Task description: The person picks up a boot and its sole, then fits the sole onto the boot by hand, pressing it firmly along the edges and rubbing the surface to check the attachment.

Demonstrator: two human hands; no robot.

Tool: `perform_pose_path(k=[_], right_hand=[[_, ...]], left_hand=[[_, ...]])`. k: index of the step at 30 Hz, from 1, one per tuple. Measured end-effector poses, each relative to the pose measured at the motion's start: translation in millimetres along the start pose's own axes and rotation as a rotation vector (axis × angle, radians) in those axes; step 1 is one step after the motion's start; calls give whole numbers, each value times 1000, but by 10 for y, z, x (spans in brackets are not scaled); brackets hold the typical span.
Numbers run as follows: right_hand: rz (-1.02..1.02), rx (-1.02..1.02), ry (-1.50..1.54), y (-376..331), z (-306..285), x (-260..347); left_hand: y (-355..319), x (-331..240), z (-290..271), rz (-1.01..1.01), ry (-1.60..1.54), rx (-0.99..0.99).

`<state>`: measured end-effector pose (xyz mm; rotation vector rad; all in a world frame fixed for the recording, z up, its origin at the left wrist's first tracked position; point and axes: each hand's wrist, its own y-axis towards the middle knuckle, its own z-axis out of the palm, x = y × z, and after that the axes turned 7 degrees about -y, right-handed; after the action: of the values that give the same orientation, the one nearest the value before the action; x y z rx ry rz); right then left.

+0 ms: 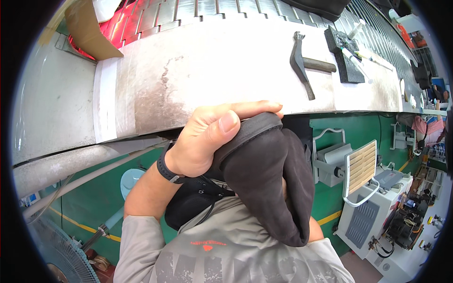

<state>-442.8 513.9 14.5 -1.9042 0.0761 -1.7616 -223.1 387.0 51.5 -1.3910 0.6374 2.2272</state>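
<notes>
Left hand (214, 137) raised close to the camera, fingers curled over the top and thumb pressed on the near side of a black shoe upper (264, 174). Grip closed tight on its dark rim. The upper hangs down from the hand as a soft dark fabric shell, in front of the person's grey shirt (226, 250), just below the edge of the worktop (212, 70). Black band on the left wrist.

Right hand hidden behind the shoe upper; cannot tell its grip or whether it touches the piece.

On the pale, stained worktop, well apart from the hand: a hammer (304, 63) with a dark head and brown handle, lying flat. Just right of it, a black foam block (344, 54) with white syringe-like tubes (354, 59) lying across it.

Lower left, a fan (56, 250) on the floor. Right, a white machine (373, 207) against a green wall.
</notes>
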Motion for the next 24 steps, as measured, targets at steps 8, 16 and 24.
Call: perform_pose_path(k=[8,16,24], right_hand=[[31,-48,17,-38,1,-291],[-10,-39,-18,-28,-16,-199],[19,-45,21,-6,-6,-122]], left_hand=[[-240,-253,-131,52,135,-171],[-152,-475,-155,187,526,-54],[-148,-451,-67,169,594,-99]])
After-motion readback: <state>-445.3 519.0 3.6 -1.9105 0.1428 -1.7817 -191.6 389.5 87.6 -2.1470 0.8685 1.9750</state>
